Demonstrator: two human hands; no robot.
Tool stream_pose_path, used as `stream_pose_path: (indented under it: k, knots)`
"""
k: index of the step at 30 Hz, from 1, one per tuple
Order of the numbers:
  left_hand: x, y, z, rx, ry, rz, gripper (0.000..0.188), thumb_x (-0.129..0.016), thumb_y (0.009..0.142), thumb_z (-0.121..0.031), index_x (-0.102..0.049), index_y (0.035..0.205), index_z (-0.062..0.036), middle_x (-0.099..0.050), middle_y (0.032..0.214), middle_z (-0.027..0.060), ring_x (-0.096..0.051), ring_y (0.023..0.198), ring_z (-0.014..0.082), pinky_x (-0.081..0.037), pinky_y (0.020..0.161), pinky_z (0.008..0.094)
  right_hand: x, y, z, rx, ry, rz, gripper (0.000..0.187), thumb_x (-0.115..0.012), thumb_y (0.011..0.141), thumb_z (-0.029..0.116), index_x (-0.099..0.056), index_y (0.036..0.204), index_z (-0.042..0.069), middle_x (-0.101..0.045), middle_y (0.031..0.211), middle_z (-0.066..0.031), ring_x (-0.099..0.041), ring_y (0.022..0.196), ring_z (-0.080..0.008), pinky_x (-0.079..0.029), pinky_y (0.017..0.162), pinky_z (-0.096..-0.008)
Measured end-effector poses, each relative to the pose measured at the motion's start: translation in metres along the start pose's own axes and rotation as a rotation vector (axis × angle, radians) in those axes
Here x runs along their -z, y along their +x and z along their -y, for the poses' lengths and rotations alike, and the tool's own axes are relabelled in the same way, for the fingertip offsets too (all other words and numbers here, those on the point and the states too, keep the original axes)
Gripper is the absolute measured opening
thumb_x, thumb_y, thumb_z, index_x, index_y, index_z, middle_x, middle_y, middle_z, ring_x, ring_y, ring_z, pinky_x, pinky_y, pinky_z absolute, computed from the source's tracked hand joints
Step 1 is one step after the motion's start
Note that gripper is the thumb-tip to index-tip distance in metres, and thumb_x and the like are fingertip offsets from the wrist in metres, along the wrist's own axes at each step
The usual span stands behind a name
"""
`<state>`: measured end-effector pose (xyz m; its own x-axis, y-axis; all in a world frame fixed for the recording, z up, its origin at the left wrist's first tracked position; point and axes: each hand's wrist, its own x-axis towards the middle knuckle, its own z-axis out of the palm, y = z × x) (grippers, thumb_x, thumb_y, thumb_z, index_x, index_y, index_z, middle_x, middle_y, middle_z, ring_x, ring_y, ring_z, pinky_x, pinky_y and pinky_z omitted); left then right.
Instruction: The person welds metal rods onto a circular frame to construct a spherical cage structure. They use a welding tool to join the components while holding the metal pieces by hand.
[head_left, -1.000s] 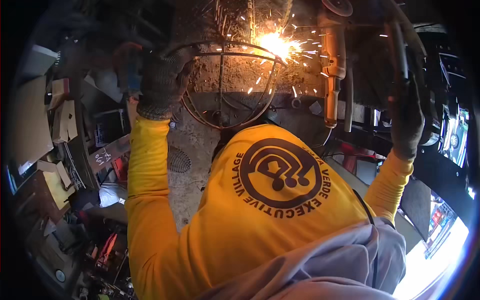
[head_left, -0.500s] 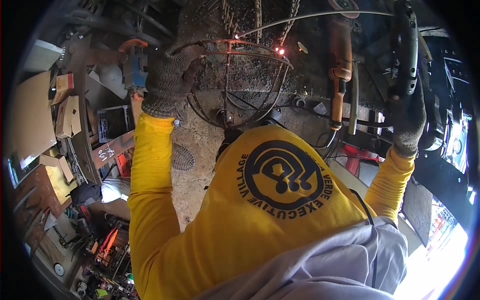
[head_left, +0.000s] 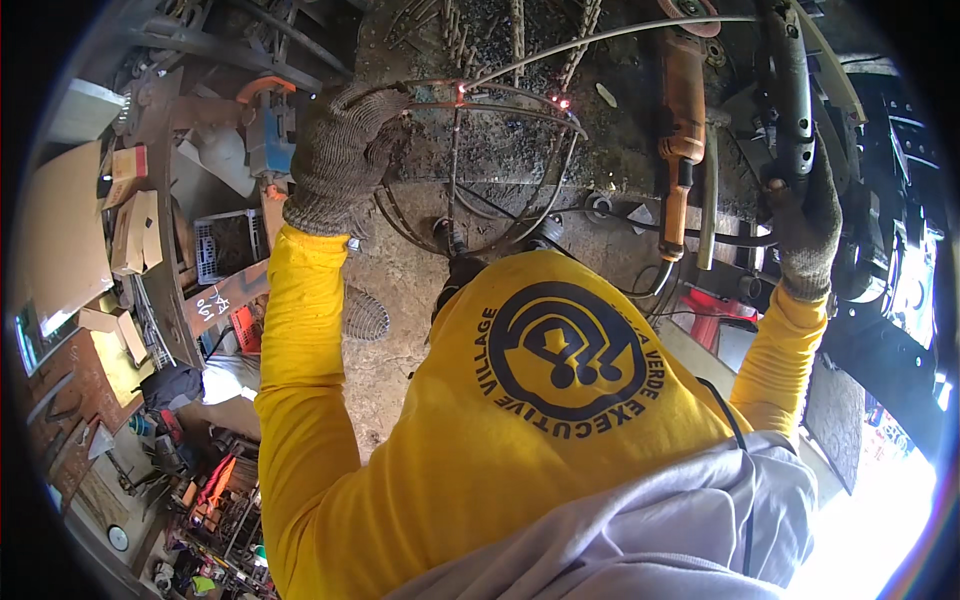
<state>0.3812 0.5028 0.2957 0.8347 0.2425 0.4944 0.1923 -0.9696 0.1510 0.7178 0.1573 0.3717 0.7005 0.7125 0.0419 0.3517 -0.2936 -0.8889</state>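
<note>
My left hand (head_left: 338, 150), in a grey knit glove, grips the left rim of a round wire frame (head_left: 548, 190) made of rings and thin rods. The frame stands on a dirty metal bench (head_left: 620, 175). Two small spots glow red on the frame's top ring (head_left: 460, 96). My right hand (head_left: 806, 225), also gloved, is closed around a black welding holder (head_left: 790, 90) held up at the far right, apart from the frame. A long thin grey rod (head_left: 620, 35) arcs across the bench above the frame. My yellow sleeves and shirt fill the lower middle.
An orange angle grinder (head_left: 681, 130) lies on the bench between the frame and my right hand. A blue machine (head_left: 270, 140), cardboard boxes (head_left: 130, 225) and a plastic crate (head_left: 226, 245) crowd the left. Tools lie scattered at lower left (head_left: 200, 490). A red object (head_left: 715, 305) sits under the bench.
The bright shower of sparks at the frame's top has stopped; only small red glows are left. My left hand keeps its grip on the frame, and my right hand stays raised with the holder.
</note>
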Motion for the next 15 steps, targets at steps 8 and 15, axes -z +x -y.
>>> stream_pose_path:
  k: [8,15]
  knots:
    - [-0.002,-0.004,0.002,0.012,0.008,-0.002,0.031,-0.071,0.081,-0.008,-0.069,0.112,-0.0111,-0.069,0.111,0.0124,-0.064,0.106,0.0347,-0.049,0.097,0.0459,-0.003,0.001,0.002,0.007,0.054,0.021,0.065,-0.066,0.092,0.002,-0.041,0.152,0.003,-0.065,0.099,-0.0027,-0.057,0.078,-0.0071,-0.049,0.068,-0.0228]
    - [-0.008,-0.012,0.007,0.068,-0.018,0.042,0.036,-0.069,0.085,-0.014,-0.069,0.121,-0.0175,-0.069,0.121,0.0078,-0.064,0.114,0.0296,-0.050,0.100,0.0412,-0.003,0.004,0.001,0.059,-0.049,0.017,0.063,-0.065,0.093,0.003,-0.041,0.151,0.002,-0.066,0.101,-0.0050,-0.058,0.076,-0.0078,-0.050,0.065,-0.0240]
